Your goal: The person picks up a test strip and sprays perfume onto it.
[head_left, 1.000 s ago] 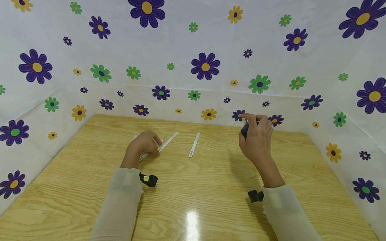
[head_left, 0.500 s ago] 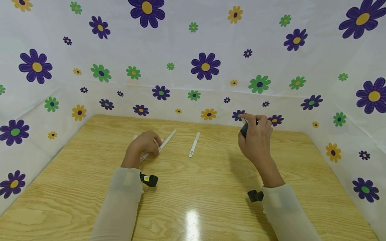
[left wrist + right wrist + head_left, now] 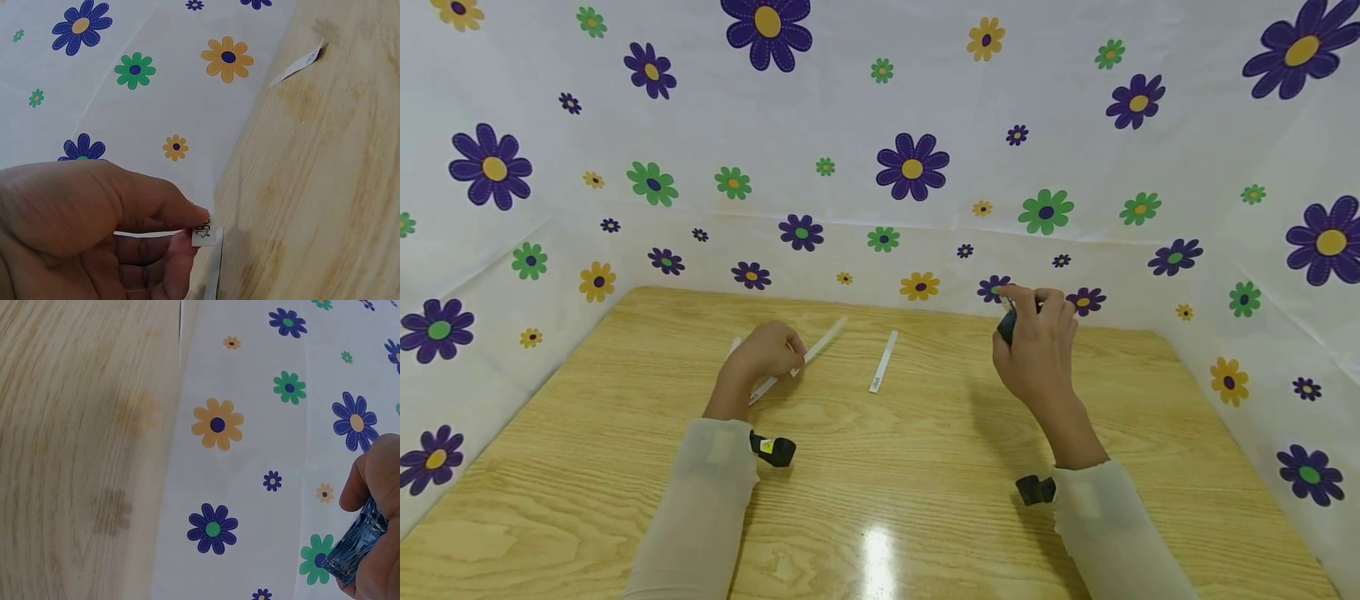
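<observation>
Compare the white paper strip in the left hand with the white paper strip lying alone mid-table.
The white paper strip in the left hand is pinched and tilted up off the wooden table; the lone white paper strip lies flat, untouched. The held one looks longer. Both are narrow, white, with small print at one end.

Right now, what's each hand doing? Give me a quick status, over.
Left hand pinches white paper strip. Right hand grips small blue bottle, raised. Second strip lies apart, nothing blocking.
</observation>
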Demonstrator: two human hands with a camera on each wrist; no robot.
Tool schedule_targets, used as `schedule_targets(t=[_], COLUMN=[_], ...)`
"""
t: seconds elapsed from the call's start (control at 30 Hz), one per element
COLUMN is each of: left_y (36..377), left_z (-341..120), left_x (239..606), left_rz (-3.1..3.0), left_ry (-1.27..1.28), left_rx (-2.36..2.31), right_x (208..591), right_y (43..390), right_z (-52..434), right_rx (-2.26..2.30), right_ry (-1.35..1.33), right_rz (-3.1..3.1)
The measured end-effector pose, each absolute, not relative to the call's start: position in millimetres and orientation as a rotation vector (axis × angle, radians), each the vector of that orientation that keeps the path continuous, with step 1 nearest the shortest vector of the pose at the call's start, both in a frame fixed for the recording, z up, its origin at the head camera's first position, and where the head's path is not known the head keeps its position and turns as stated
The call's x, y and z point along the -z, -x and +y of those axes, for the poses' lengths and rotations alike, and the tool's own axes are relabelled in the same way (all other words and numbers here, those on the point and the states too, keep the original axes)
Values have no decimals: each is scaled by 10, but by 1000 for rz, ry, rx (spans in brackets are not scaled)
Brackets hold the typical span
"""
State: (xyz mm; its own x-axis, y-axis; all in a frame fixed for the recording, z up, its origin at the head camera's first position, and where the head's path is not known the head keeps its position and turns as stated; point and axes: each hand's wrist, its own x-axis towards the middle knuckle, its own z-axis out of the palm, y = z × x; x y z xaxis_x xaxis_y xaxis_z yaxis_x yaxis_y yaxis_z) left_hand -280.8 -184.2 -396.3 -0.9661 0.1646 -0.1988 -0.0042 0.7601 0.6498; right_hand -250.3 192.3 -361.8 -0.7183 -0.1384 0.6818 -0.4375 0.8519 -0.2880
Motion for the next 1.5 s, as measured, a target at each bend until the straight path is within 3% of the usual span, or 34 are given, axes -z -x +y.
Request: schedule_targets(t=[1.5], left_y=[2655], left_z=[-1138], left_x=[3733], left_rz=[2780], left_ry=[-464], left_rx=[-1044], right_x=[3649], right_y=[2501], right_z=[1889], right_rx=[-545], right_ry=[-459], right_rz=[-2353])
